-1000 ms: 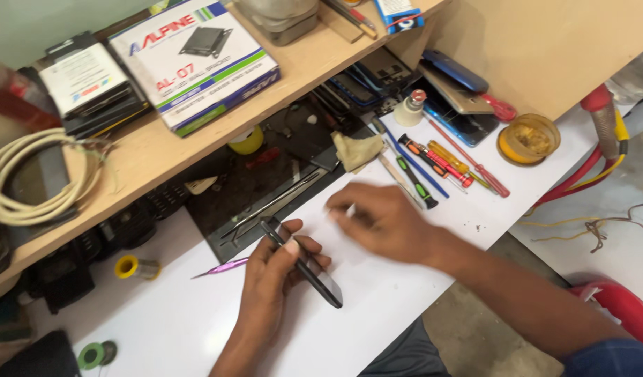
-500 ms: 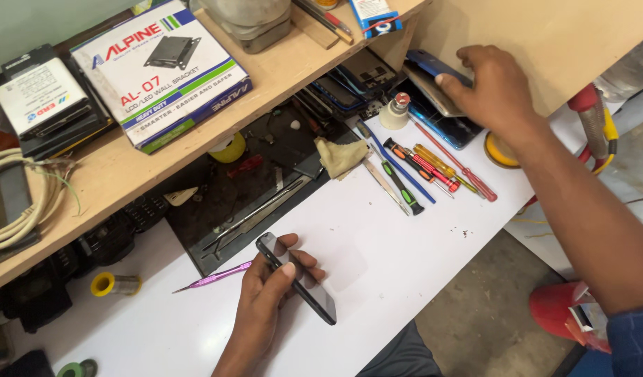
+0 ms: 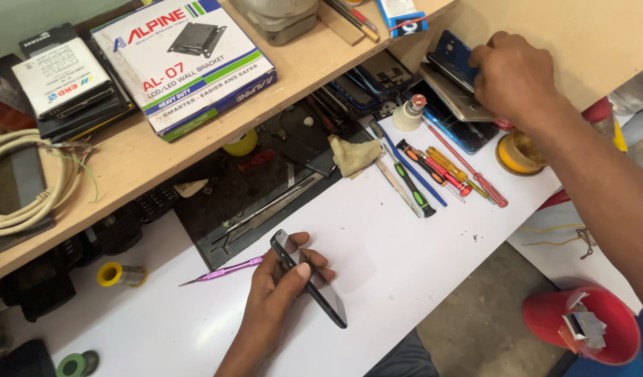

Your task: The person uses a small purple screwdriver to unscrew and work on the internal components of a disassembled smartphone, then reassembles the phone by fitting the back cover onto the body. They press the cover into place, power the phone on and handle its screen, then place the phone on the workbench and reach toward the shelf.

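My left hand (image 3: 279, 286) holds a black phone (image 3: 314, 283) on its edge on the white worktop (image 3: 405, 244), fingers wrapped over its screen side. My right hand (image 3: 513, 73) reaches far right to a stack of phones and grips a blue phone (image 3: 450, 59) on top of it. A pink-handled tool (image 3: 223, 271) lies just left of my left hand. Metal tweezers (image 3: 265, 209) rest on a black mat (image 3: 265, 167) behind it.
Several screwdrivers (image 3: 433, 171) lie fanned on the worktop by a small white glue bottle (image 3: 408, 113) and a round yellow tin (image 3: 518, 152). A wooden shelf (image 3: 126, 167) carries boxes and a coiled cable (image 3: 21, 188). A red bin (image 3: 586, 321) stands lower right.
My right hand left the worktop near the black phone, reached to the phone stack at the far right and closed on the blue phone. My left hand kept the black phone.
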`<state>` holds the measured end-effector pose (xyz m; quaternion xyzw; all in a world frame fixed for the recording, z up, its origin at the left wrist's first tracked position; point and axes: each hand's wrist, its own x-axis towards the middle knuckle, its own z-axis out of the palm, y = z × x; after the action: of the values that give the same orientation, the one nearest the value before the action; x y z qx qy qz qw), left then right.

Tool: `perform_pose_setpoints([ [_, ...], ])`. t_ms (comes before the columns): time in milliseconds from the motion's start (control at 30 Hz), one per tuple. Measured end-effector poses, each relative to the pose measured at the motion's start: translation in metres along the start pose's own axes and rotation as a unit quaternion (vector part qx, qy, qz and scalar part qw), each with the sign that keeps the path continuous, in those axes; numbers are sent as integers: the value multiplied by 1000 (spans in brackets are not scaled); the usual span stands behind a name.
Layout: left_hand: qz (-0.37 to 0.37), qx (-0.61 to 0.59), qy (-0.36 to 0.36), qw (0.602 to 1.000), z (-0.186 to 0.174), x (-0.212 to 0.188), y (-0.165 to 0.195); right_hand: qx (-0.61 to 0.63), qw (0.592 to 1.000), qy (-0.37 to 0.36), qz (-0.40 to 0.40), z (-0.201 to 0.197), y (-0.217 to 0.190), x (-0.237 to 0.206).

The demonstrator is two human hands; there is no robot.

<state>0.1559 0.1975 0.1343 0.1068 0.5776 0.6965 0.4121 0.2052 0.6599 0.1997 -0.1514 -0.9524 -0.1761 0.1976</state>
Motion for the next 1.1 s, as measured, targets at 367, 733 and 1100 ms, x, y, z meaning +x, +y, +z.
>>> perform_pose_setpoints([
  [367,9,1,-18,1000,-7,0,2,-29,999,-2,-19,1,-8,-1],
  [733,18,-19,-27,999,-14,-6,3,370,903,105,193,-31,-7,-27],
  [1100,56,-46,54,996,-12,-29,-3,738,598,-81,301,-89,-114,-120],
])
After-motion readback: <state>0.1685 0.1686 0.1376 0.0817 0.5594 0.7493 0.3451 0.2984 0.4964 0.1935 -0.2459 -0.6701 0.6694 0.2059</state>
